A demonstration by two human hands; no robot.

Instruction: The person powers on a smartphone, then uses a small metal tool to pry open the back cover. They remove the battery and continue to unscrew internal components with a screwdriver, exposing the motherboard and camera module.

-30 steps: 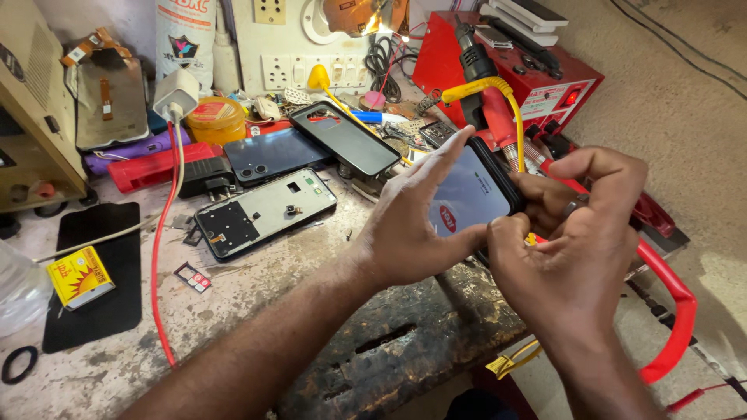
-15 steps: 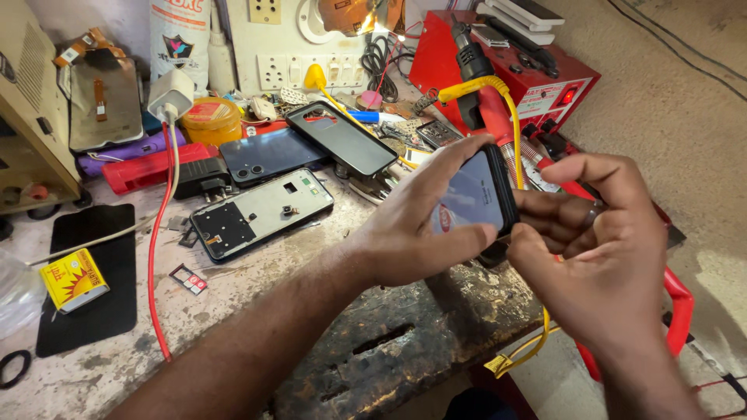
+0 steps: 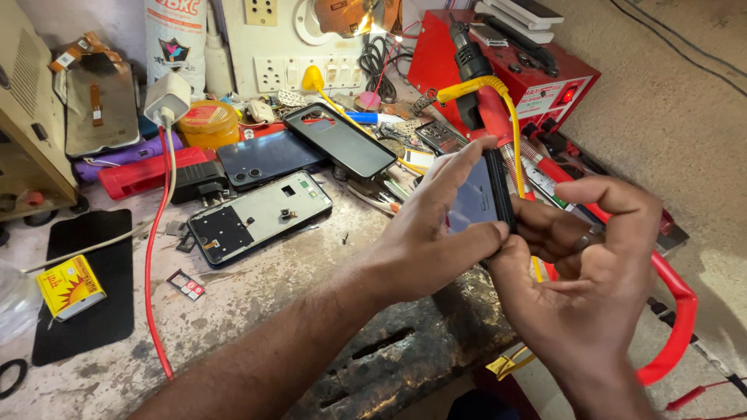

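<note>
Both hands hold a black smartphone (image 3: 481, 196) above the right edge of the workbench, turned so its thin side faces me and its dark screen faces left. My left hand (image 3: 428, 233) wraps the screen side, with the thumb under the lower edge and fingers along the top. The back of the phone rests against the fingers of my right hand (image 3: 580, 272), which cups it from the right. A ring shows on one right finger.
On the worn bench (image 3: 257, 311) lie an opened phone frame (image 3: 257, 218), a dark blue phone back (image 3: 268, 158), a black phone case (image 3: 338, 140), a SIM tray (image 3: 185, 285), a yellow box (image 3: 70, 286) on a black mat, a charger with red cable (image 3: 165, 101), and a red machine (image 3: 513, 70).
The phone has turned from screen-up toward edge-on and risen a little. My right hand has shifted from its lower corner to behind its back.
</note>
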